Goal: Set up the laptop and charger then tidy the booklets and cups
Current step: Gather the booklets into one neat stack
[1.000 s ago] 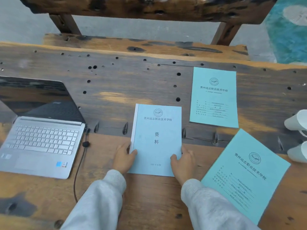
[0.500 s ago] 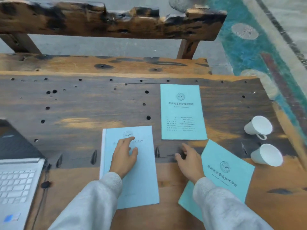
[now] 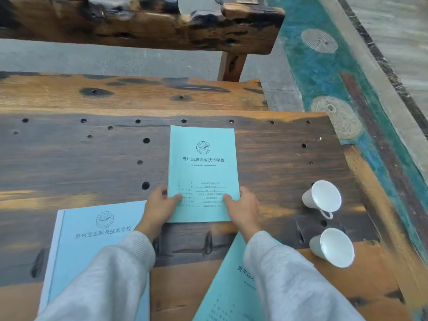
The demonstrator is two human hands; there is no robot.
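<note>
So both hands were on the teal booklet (image 3: pixel 203 172) at its near end, the left hand (image 3: pixel 159 205) pinching the left edge with the thumb laid on the cover, and the right hand (image 3: pixel 243 206) doing the same on the right edge. Fingers were curled under, so neither hand was wide open, just a light pinch on thin paper.

The pale blue booklet (image 3: pixel 92 246) sat just below and left of the left hand, partly under that sleeve. Another teal booklet (image 3: pixel 231 286) lay under the right forearm.

Main risk, I'd say: the two white cups (image 3: pixel 323 198) (image 3: pixel 333 247) were lying on their sides to the right of the right hand, near the table (image 3: pixel 69 163) edge. A careless elbow swing while carrying the booklet over could have rolled one off. Also the grip was only at one end, so the cover could have flopped or creased on lifting. A dragging sleeve might have skewed the blue one too. Laptop wasn't in view.
</note>
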